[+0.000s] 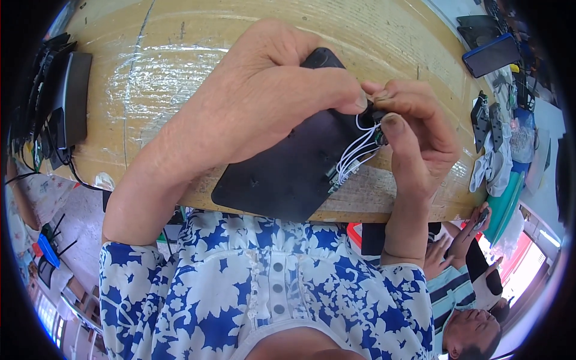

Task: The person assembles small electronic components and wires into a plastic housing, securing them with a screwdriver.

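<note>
A flat black plastic panel (282,165) lies tilted over the front edge of the table. My left hand (270,90) grips its far end, with the thumb pressed against a small black part (373,113). The fingers of my right hand (420,123) are closed on that same part from the other side. Its exact kind is hidden by the fingertips. Several thin white wires (354,157) loop from beside this part down to a white connector (337,179) at the panel's right edge. Some left fingers are out of sight behind the panel.
The brown table (162,78) has a glossy film over it. Black devices with cables (75,99) stand stacked at the left edge. To the right are a phone (492,55), black parts (481,120), white cloth (495,162) and a green tray (505,207). People sit at lower right.
</note>
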{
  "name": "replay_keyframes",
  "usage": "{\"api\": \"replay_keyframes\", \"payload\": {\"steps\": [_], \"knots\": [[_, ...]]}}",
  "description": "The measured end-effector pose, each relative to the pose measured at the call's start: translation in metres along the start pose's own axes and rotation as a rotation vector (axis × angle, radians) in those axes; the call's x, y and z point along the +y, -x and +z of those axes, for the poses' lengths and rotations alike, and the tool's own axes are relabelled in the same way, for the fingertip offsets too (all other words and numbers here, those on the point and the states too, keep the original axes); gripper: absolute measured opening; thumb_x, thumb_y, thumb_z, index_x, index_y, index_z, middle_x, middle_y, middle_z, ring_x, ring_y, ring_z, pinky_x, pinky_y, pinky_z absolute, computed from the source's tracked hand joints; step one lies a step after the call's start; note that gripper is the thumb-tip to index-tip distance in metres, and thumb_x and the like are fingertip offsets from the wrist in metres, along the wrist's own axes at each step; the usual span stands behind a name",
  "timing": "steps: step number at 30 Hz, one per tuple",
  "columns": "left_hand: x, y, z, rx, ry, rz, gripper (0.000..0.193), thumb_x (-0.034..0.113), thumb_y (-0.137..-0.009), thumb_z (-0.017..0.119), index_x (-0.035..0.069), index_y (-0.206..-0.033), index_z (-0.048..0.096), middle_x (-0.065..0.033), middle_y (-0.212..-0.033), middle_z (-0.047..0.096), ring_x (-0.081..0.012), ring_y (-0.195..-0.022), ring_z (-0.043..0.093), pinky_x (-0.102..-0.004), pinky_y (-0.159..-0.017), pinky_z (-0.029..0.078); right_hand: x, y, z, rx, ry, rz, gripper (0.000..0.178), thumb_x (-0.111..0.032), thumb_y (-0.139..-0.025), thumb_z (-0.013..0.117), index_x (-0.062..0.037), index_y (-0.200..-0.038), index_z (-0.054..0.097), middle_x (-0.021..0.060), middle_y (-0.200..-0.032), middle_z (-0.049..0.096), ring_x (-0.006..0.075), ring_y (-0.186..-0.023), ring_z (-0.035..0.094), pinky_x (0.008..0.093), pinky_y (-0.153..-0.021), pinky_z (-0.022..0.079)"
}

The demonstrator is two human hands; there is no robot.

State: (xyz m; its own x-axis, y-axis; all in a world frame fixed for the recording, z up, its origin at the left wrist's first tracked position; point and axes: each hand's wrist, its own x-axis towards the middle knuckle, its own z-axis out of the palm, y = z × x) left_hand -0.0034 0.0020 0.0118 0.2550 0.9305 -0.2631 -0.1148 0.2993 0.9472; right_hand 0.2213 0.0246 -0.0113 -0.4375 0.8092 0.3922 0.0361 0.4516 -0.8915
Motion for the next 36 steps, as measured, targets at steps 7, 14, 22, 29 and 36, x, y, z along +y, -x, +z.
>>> {"api": "replay_keyframes", "payload": {"steps": [7,14,22,29,36], "knots": [[0.0012,0.0016,-0.0016,0.010,-0.060,0.013,0.015,0.015,-0.083,0.070,0.000,-0.085,0.072,-0.0001,-0.071,0.066,-0.0046,-0.060,0.060,-0.0196,-0.055,0.047,-0.0054,-0.0010,-0.0026,-0.010,-0.210,0.222,0.011,0.006,-0.090,0.065,0.0088,-0.101,0.068,0.0121,-0.104,0.064,0.0160,-0.094,0.063,0.0265,-0.085,0.052],[0.0022,0.0025,0.0002,0.015,-0.076,0.010,0.015,0.015,-0.083,0.069,0.000,-0.082,0.071,0.0007,-0.070,0.065,-0.0041,-0.060,0.059,-0.0196,-0.055,0.046,-0.0062,0.0004,-0.0013,-0.019,-0.176,0.216,0.011,0.006,-0.091,0.066,0.0098,-0.101,0.068,0.0109,-0.103,0.064,0.0136,-0.089,0.063,0.0232,-0.077,0.051],[0.0006,0.0015,-0.0008,0.011,-0.079,0.015,0.015,0.015,-0.083,0.069,0.000,-0.081,0.071,0.0015,-0.069,0.065,-0.0035,-0.060,0.058,-0.0193,-0.054,0.045,-0.0049,0.0006,-0.0028,-0.042,-0.165,0.213,0.010,0.007,-0.090,0.067,0.0100,-0.099,0.069,0.0115,-0.102,0.064,0.0142,-0.088,0.063,0.0231,-0.076,0.051],[-0.0009,0.0008,-0.0009,0.023,-0.085,0.021,0.015,0.014,-0.083,0.069,0.000,-0.080,0.072,0.0018,-0.068,0.065,-0.0030,-0.060,0.057,-0.0191,-0.055,0.044,-0.0022,0.0010,0.0000,-0.024,-0.120,0.173,0.011,0.008,-0.086,0.070,0.0087,-0.097,0.070,0.0128,-0.101,0.067,0.0187,-0.097,0.063,0.0284,-0.086,0.049],[-0.0015,0.0012,-0.0016,0.006,-0.074,0.033,0.014,0.013,-0.083,0.068,0.000,-0.079,0.071,0.0025,-0.067,0.064,-0.0028,-0.060,0.057,-0.0194,-0.055,0.043,-0.0032,0.0020,0.0039,-0.002,-0.093,0.169,0.011,0.009,-0.083,0.072,0.0074,-0.095,0.070,0.0125,-0.098,0.069,0.0216,-0.098,0.063,0.0332,-0.092,0.047]]}}
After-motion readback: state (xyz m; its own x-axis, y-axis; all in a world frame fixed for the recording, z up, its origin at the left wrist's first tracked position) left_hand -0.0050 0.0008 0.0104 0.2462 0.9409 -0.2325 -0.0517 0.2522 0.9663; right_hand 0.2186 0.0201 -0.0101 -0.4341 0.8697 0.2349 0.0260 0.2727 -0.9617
